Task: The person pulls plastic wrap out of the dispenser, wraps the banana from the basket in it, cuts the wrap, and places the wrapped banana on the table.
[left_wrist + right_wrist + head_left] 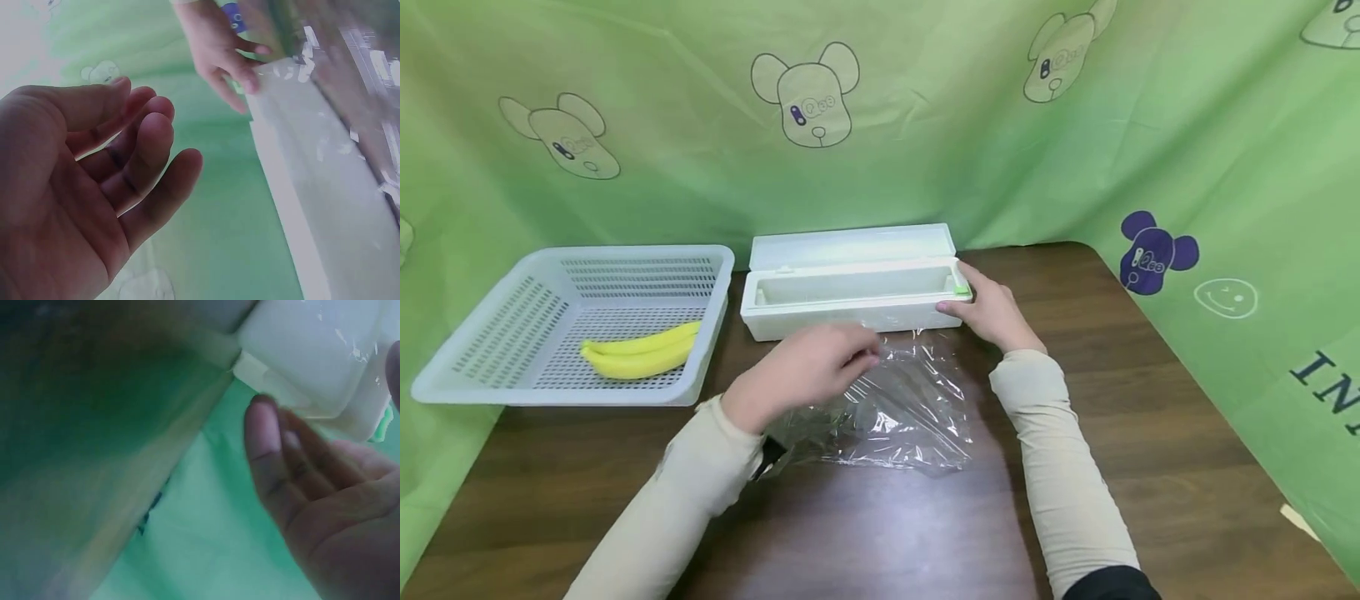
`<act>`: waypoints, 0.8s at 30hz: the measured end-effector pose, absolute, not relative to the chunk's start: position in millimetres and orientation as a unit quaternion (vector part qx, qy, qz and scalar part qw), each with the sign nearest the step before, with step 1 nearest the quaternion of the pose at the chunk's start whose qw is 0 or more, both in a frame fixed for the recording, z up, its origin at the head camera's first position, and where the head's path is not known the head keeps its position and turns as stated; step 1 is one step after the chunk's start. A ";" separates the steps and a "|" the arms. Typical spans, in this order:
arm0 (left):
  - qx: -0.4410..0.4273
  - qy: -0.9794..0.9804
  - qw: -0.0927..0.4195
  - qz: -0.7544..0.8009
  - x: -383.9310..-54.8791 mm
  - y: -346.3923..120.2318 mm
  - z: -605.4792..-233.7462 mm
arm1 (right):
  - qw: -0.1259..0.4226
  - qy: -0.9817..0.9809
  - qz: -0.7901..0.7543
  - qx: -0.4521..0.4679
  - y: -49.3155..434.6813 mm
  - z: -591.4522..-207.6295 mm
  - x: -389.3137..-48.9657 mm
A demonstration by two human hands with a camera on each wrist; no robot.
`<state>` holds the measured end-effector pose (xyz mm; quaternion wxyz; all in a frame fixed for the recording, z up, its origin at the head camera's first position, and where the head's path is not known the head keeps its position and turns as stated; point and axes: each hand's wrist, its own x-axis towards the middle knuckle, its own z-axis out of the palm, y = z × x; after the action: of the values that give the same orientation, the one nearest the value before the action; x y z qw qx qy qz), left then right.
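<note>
A long white cling film dispenser (850, 312) stands on the table with its lid (850, 248) raised at the back and a small green piece (961, 290) at its right end. My right hand (992, 308) holds that right end, thumb on the front side and fingers round the far side. Clear cling film (902, 408) spreads, wrinkled and shiny, from the dispenser's front edge over the table. Above the film's left part is my left hand (808, 367). The left wrist view shows its fingers (147, 150) loosely bent, with nothing between them and the thumb.
At the left is a pale blue plastic basket (572, 396) with slotted sides, and yellow bananas (640, 354) lie in it. A green printed cloth (925, 125) hangs behind the brown table (880, 533) and along its sides.
</note>
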<state>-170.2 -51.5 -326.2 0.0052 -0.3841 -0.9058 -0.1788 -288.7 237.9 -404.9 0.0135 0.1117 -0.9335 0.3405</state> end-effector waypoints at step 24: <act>-0.259 -0.954 0.093 -0.115 -286.6 82.6 -373.0 | 0.041 -0.939 0.318 0.122 242.2 -405.2 -282.7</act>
<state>-286.6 82.6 -373.0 0.0930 -0.2590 -0.9545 -0.1148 -282.7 242.2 -405.2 0.0414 0.1217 -0.9394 0.3177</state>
